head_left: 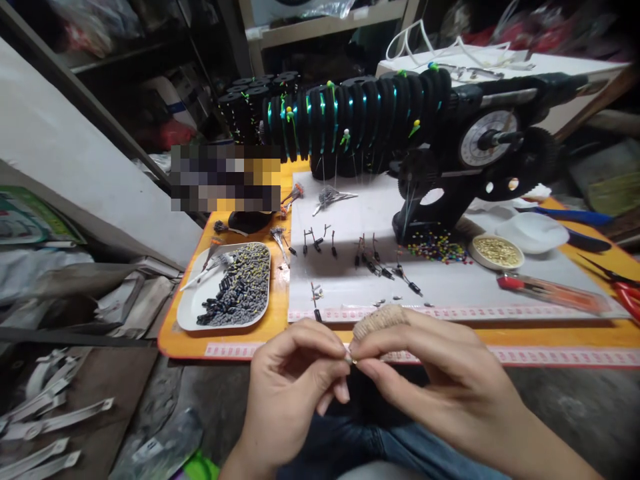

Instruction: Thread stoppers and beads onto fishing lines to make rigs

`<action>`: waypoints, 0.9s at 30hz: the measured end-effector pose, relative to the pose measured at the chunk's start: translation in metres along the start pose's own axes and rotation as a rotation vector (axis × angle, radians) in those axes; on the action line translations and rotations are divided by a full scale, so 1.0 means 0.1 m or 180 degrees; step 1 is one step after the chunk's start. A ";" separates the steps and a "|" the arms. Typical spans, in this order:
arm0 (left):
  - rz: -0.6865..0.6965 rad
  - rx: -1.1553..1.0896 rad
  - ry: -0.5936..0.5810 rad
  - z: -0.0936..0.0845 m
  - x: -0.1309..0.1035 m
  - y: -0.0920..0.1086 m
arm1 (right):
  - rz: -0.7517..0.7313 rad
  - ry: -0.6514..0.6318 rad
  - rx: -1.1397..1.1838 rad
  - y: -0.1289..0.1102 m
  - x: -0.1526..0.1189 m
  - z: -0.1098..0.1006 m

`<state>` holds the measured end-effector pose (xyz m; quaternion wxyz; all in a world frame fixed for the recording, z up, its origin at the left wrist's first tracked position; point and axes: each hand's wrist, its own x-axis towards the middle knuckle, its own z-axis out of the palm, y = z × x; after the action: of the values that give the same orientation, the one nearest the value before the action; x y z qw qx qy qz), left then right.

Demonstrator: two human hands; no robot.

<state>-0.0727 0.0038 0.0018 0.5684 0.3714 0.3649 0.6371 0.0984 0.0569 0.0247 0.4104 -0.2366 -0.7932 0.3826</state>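
Observation:
My left hand (pixel 295 380) and my right hand (pixel 435 363) meet just in front of the table's near edge, thumbs and forefingers pinched together. Between the fingertips is a tiny pale, gold-tinged piece (pixel 354 361), too small and too covered to name. A tan wrap (pixel 383 320) covers one finger of my right hand. Beyond my hands, several small black cylinders with thin stems (pixel 371 267) lie on a white board (pixel 450 293). To the left, a white tray (pixel 187 321) holds many small grey, black and yellow-marked pieces (pixel 240 287).
A black geared device with line-wound spools (pixel 350 117) stands at the back. Right of it are colored-head pins (pixel 435 247), a dish of gold bits (pixel 497 252), a box cutter (pixel 550 291) and red-handled scissors (pixel 627 297). Pink measuring tape (pixel 565 357) runs along the orange table edge.

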 end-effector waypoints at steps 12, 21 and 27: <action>0.2626 0.4050 -0.0482 -0.45 0.08 0.06 | -0.0132 0.0451 -0.1214 0.17 0.13 0.21; 0.1648 0.4132 -0.0173 -0.41 0.29 0.16 | -0.0224 0.0358 -0.1748 0.33 0.15 0.30; 0.1130 0.4514 -0.0176 -0.36 0.30 0.23 | -0.0260 0.0266 -0.1766 0.36 0.11 0.31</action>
<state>-0.1176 0.0304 0.0072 0.0884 0.7197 0.6095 0.3206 0.0689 0.0734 -0.0107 0.3773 -0.3232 -0.8589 0.1240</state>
